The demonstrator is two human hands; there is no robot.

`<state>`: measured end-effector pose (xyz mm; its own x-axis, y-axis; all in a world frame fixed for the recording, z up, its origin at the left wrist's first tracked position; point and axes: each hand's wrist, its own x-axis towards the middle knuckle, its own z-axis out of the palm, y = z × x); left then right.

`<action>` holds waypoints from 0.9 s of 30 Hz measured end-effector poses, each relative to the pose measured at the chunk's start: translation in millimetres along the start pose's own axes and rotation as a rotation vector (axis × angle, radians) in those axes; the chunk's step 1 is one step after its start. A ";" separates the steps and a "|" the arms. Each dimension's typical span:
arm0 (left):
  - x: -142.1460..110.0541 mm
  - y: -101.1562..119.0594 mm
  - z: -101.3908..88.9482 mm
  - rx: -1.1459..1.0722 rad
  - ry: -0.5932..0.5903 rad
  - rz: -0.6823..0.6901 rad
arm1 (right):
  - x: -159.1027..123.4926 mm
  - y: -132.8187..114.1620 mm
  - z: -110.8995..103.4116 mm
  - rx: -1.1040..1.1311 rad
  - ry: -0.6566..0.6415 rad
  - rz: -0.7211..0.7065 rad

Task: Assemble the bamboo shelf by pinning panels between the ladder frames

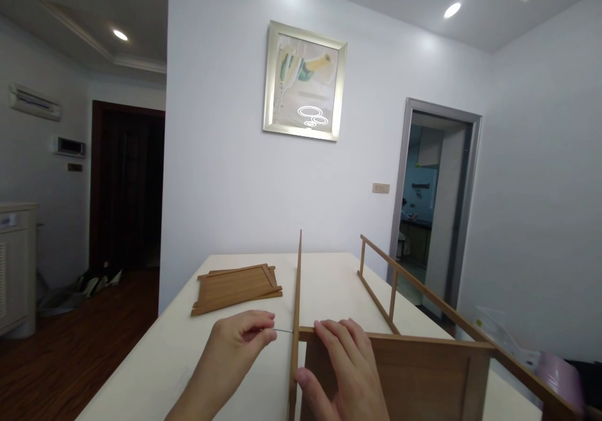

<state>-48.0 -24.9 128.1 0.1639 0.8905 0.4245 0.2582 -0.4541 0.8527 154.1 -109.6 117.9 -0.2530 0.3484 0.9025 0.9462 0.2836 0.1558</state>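
My left hand (pixel 239 352) is closed in a pinch on a thin metal rod (pixel 283 330); its tip meets the side of a wooden upright (pixel 296 295), and its other end is hidden in my fingers. My right hand (pixel 345 371) lies over the top edge of a brown wooden panel (pixel 423 371), fingers curled across the rail and thumb by the upright. That panel joins the upright at its left end and a ladder-like wooden side frame (pixel 423 290) at its right.
Several flat wooden panels (pixel 232 289) lie stacked at the back left of the white table (pixel 188 339). A wall with a framed picture (pixel 305 82) stands behind it. To the right are a doorway (pixel 437 220), a clear plastic bin (pixel 503 333) and a pinkish container (pixel 557 383).
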 end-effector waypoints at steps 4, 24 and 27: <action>1.6 -1.6 3.3 -0.302 -0.017 -0.199 | 1.0 -0.4 -1.4 -0.002 -0.014 0.000; -7.5 -17.1 22.2 -0.255 0.207 0.085 | -1.9 -0.1 1.4 0.061 -0.007 0.042; -9.0 -27.9 24.9 -0.174 0.157 0.167 | -1.6 -0.5 -0.4 0.062 -0.019 0.039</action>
<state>-33.0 -21.0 92.9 0.0375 0.8037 0.5939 0.0704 -0.5949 0.8007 154.1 -110.7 116.5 -0.2210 0.3768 0.8995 0.9412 0.3240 0.0955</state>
